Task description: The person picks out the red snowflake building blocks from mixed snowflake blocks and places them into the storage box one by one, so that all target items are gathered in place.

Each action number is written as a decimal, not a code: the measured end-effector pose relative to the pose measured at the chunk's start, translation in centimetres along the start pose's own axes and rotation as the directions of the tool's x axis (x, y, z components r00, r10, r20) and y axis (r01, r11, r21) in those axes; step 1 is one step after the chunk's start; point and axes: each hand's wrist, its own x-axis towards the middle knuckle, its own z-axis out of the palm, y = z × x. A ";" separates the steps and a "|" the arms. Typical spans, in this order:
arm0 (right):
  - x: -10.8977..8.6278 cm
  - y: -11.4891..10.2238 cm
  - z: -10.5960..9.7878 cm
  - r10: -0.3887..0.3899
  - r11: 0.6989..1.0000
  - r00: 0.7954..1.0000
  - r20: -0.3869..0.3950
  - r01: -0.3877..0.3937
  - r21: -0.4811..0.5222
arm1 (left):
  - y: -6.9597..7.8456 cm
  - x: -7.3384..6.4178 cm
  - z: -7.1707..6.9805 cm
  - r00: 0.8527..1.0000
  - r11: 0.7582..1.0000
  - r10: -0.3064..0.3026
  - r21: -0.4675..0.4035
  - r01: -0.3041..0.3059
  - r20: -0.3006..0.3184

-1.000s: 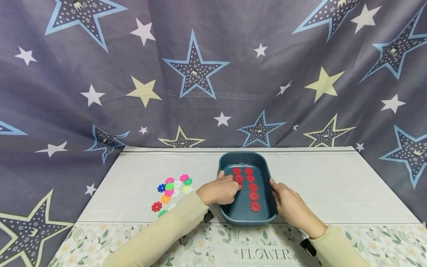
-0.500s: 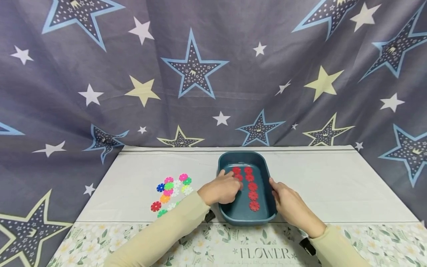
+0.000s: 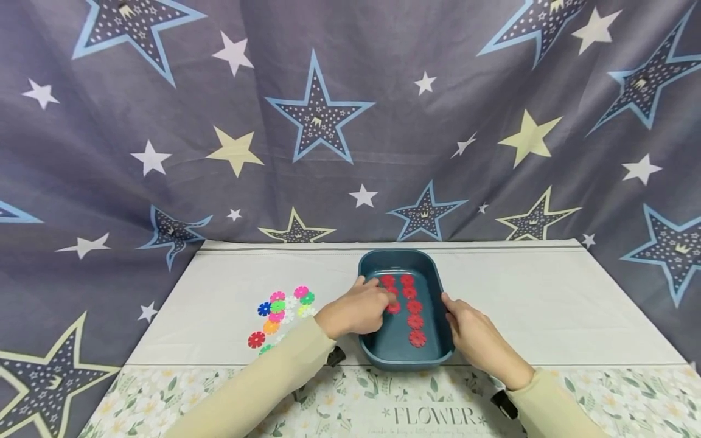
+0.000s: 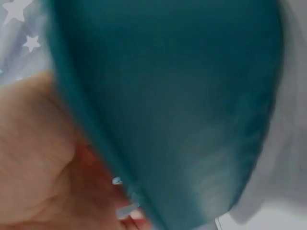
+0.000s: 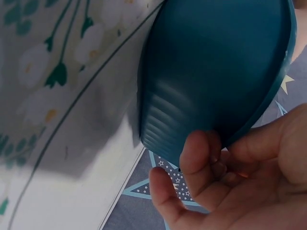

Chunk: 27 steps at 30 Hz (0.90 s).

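Observation:
A dark teal plastic tub (image 3: pixel 405 359) stands on the table. Inside it, red notched interlocking discs (image 3: pixel 416 321) lie in two columns, the right one longer. My left hand (image 3: pixel 356 307) reaches over the tub's left wall, with a fingertip over the lowest red disc (image 3: pixel 393 308) of the left column. In the left wrist view, the tub's wall hides most of the left fingers. My right hand (image 3: pixel 476 331) grips the right rim; the right wrist view shows its thumb and fingers (image 5: pixel 196 158) at the tub's edge.
Left of the tub lies a loose cluster of notched discs, among them a blue disc (image 3: pixel 264 308), an orange disc (image 3: pixel 271 326) and a separate red disc (image 3: pixel 256 339). My left sleeve (image 3: pixel 274 371) passes beside them. A star-patterned curtain (image 3: pixel 339 182) hangs behind the table.
My left hand has drawn back slightly to the left, uncovering more of the lowest disc in the left column. My right hand and the tub stay in place.

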 end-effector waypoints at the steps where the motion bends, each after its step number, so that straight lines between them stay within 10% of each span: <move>1: 0.0 0.0 0.0 0.000 1.000 1.000 0.002 0.000 0.001 | -0.3 -0.4 -0.1 0.999 1.000 0.013 0.013 -0.013 -0.043; 9: -0.1 0.0 -0.2 0.015 1.000 1.000 0.016 -0.015 0.008 | -2.2 -3.8 -1.1 0.973 1.000 0.025 0.000 -0.026 -0.231; 27: -0.1 -0.2 0.2 -0.011 1.000 1.000 -0.015 0.011 0.007 | -6.8 -11.9 0.0 0.943 0.994 -0.104 -0.059 0.090 -0.317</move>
